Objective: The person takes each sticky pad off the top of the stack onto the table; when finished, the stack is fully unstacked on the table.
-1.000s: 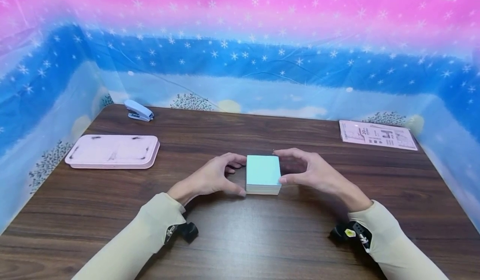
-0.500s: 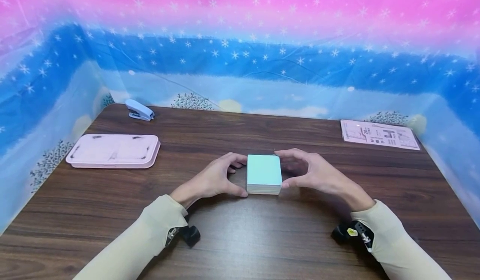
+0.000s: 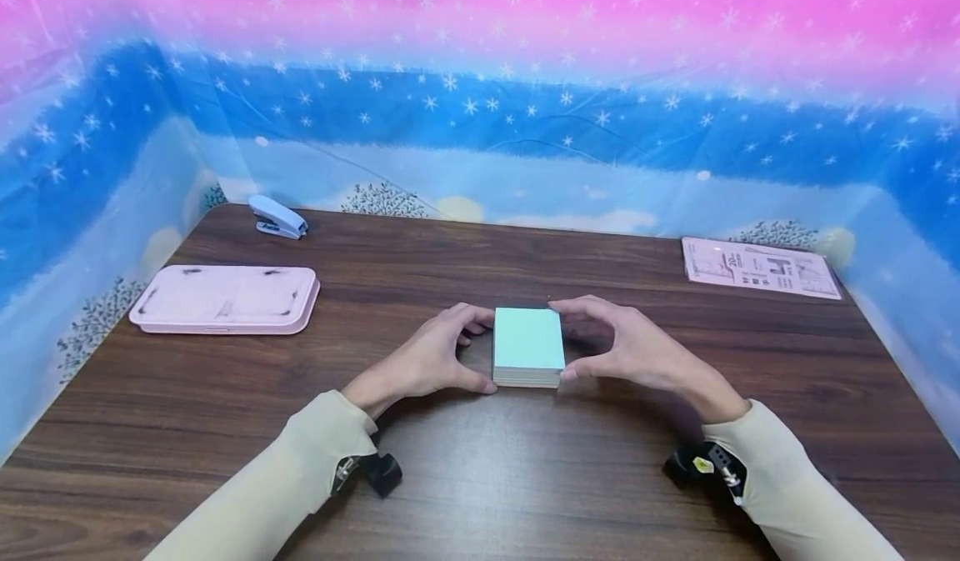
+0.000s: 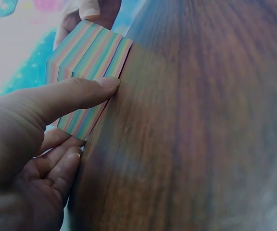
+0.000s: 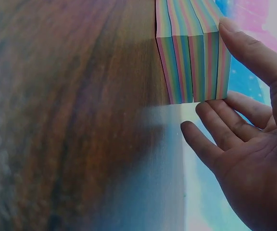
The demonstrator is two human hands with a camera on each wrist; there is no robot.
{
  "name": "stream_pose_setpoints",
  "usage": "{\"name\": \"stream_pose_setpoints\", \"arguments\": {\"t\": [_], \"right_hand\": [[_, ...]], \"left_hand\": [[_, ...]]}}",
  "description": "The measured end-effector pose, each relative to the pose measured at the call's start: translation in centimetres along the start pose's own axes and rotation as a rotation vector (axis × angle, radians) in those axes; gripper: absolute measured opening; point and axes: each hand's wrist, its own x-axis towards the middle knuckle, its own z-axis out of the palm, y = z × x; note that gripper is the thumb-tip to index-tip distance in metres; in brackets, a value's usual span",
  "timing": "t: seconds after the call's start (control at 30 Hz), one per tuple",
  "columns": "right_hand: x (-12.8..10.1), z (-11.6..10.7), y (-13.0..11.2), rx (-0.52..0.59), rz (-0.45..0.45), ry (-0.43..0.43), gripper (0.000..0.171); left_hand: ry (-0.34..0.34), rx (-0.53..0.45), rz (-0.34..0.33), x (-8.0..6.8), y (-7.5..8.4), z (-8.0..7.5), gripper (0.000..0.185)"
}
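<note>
Both hands bracket a paper block point(image 3: 528, 348) resting on the wooden table point(image 3: 480, 461). Left hand point(image 3: 424, 359) grasps its left side, thumb at the near corner and forefinger curled to the far corner. Right hand point(image 3: 634, 346) pinches the right side the same way, thumb low, fingers arched over the far edge. Block top is pale turquoise; the wrist views show its sides striped in rainbow layers, split into several sub-stacks. Well left of the left hand lies a closed pink case point(image 3: 224, 298), contents not visible. Beyond it, a light blue stapler point(image 3: 277, 217). Far right of the right hand, a printed sheet point(image 3: 760, 267); its writing is too small to read.
</note>
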Motion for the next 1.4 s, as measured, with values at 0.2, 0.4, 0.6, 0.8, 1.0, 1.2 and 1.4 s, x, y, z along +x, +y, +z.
{"name": "stream_pose_setpoints", "arguments": {"t": [0.2, 0.4, 0.6, 0.8, 1.0, 1.2, 1.4], "right_hand": [[0.02, 0.05, 0.16, 0.009, -0.008, 0.003, 0.086], [0.08, 0.02, 0.20, 0.030, -0.020, 0.002, 0.084], [0.05, 0.05, 0.23, 0.051, -0.022, 0.000, 0.083], [0.04, 0.09, 0.22, 0.028, -0.019, 0.008, 0.082], [0.02, 0.15, 0.33, 0.007, -0.016, 0.019, 0.081], [0.02, 0.22, 0.20, -0.008, -0.031, 0.035, 0.080], [0.03, 0.17, -0.06, -0.029, -0.041, 0.061, 0.081]], "left_hand": [[0.011, 0.008, 0.011, -0.01, -0.11, 0.11, 0.085], [0.017, 0.005, 0.016, -0.05, -0.09, 0.04, 0.084], [0.019, 0.006, 0.016, -0.03, -0.29, 0.15, 0.083], [0.020, 0.002, 0.019, -0.03, -0.43, 0.15, 0.083], [0.017, -0.004, 0.022, -0.07, -0.39, 0.11, 0.083], [0.019, -0.013, 0.019, -0.11, -0.21, -0.03, 0.083], [0.015, -0.006, 0.019, -0.13, -0.23, -0.03, 0.084]]}}
